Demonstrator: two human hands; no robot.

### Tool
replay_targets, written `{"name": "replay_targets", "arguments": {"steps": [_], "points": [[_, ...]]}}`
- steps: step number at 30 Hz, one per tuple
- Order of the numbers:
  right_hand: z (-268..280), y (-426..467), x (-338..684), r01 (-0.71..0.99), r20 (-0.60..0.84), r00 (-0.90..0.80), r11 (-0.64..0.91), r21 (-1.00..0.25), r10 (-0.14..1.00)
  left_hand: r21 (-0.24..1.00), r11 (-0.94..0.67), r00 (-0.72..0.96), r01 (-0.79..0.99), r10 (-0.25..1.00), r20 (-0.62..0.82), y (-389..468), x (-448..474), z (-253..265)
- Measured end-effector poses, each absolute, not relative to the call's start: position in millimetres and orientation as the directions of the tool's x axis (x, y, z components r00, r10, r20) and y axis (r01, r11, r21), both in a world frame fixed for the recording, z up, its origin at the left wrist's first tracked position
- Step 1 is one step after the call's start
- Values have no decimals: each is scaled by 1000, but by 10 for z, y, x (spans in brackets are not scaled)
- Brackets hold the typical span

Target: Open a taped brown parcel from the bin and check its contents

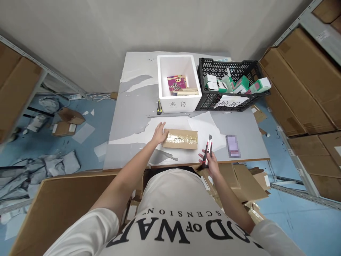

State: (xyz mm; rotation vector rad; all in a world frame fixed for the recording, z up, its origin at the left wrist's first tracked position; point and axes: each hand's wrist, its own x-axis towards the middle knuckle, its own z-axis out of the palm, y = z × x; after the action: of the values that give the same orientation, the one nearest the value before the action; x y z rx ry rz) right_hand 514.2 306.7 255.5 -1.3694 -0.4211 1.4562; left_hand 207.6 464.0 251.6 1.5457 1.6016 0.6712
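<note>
Using the white foam bin as our landmark, we have the taped cardboard box flat on the bench, on our side of the bin and apart from it. Contents hidden, so we can't vouch for weight or fragility; by its modest size we'd guess light. Cardboard should be fairly stiff, though it may dent if squeezed hard. Shiny tape across the top is probably slick, so we'd take hold by the bare ends or long sides.

Left hand: in front of the bin, at the box's left end. Forearm slants in, fingers stretched forward; that grip is spread, resting against the end rather than wrapped round it.

Right hand: nearer us than the bin and out to its right, clear of the box, palm seemingly turned partly up. That grip is clamped on the utility knife, blade end pointing away from us. Second cutter, yellow and black, lies by the bin's near-left corner.
</note>
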Motion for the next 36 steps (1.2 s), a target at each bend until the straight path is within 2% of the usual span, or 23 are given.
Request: {"name": "replay_targets", "arguments": {"steps": [3, 5, 10, 15, 20, 25, 31, 36], "points": [[2539, 3192, 4834, -515, -525, 140, -391, -763, 840, 858, 372, 91, 355, 899, -428, 4722, 1958, 2466], [2514, 3233, 4722, -532, -518, 134, -380, -757, 845, 850, 438, 117, 291, 866, -486, 4723, 1932, 2442], [2462, 3442, 4758, -500, -487, 186, -344, -795, 853, 862, 480, 124, 163, 857, -501, 4579, 1938, 2481], [2570, 4021, 4963, -353, -408, 184, -327, -877, 894, 864, 502, 69, 49, 861, -504, 4272, 1957, 2570], [2674, 4678, 4981, -209, -300, 72, -280, -937, 951, 872, 486, -28, -56, 873, -488, 3869, 2155, 2552], [2641, 5096, 4833, -5, -308, -43, -309, -951, 950, 846, 490, -198, -211, 826, -528, 3560, 2429, 2479], [2534, 5266, 4726, 106, -309, -64, -301, -948, 949, 800, 553, -204, -232, 777, -596, 3414, 2625, 2438], [2470, 5234, 4694, 150, -285, -33, -277, -949, 958, 784, 607, -199, -129, 759, -620, 3395, 2596, 2438]]}}
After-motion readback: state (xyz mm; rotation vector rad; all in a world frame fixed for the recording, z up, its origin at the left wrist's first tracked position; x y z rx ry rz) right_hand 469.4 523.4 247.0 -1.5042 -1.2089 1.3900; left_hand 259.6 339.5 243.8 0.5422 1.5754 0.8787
